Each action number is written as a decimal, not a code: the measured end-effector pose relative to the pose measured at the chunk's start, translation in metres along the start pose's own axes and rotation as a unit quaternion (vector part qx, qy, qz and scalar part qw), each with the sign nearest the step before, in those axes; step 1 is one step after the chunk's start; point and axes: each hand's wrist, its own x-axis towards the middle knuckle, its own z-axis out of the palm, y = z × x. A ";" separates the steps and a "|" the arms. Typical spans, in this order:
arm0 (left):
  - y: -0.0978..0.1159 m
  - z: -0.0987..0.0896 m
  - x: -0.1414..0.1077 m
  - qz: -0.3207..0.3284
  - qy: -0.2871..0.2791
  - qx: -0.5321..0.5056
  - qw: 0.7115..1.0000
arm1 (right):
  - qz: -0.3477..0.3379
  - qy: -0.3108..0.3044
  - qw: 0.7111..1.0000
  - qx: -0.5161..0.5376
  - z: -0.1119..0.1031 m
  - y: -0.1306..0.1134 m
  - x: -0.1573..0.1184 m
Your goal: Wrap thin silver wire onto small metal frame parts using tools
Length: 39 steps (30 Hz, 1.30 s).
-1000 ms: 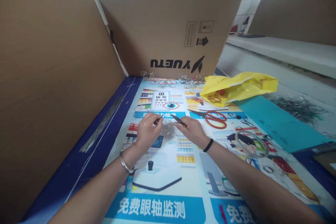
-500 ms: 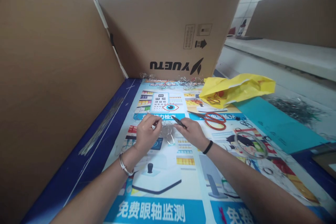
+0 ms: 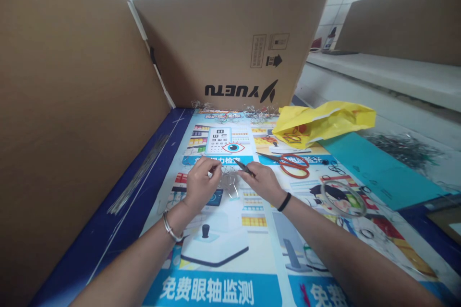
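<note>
Thin silvery bent wire point(image 3: 230, 182) hangs in loops between my two hands, above the printed sheet. My left hand point(image 3: 202, 180) is closed in a pinch on the wire's left side; the exact grip point is hidden by the fingers. In my right hand point(image 3: 263, 181) is a pair of dark-tipped pliers point(image 3: 244, 167), its jaws pointing up and left just beyond the wire. The handles are covered by the palm. Orange-handled scissors point(image 3: 293, 165) lie on the sheet beyond my right hand.
Straight wires point(image 3: 139, 175) lie in a bundle at left. A yellow bag point(image 3: 327, 122) and a teal sheet point(image 3: 374, 168) are at right, near a dark wire pile point(image 3: 406, 151). A wire coil point(image 3: 342, 199) lies right of my forearm. Cardboard panels point(image 3: 230, 38) stand behind and left.
The pliers' tip has swung slightly up and left. My left hand stays nearly still, and the wire loops have shifted a little.
</note>
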 end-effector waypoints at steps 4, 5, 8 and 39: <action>0.000 0.000 0.000 -0.007 0.003 0.004 1.000 | 0.001 0.002 1.000 -0.002 0.000 0.000 0.000; 0.001 0.000 0.001 -0.007 0.004 0.006 1.000 | 0.002 0.002 1.000 -0.001 0.000 0.000 0.000; 0.000 0.000 0.001 -0.007 0.002 0.008 1.000 | 0.006 0.002 1.000 0.000 0.001 0.000 0.000; -0.006 0.003 0.000 -0.013 -0.065 -0.033 0.997 | -0.016 -0.014 0.998 -0.065 0.002 0.005 0.004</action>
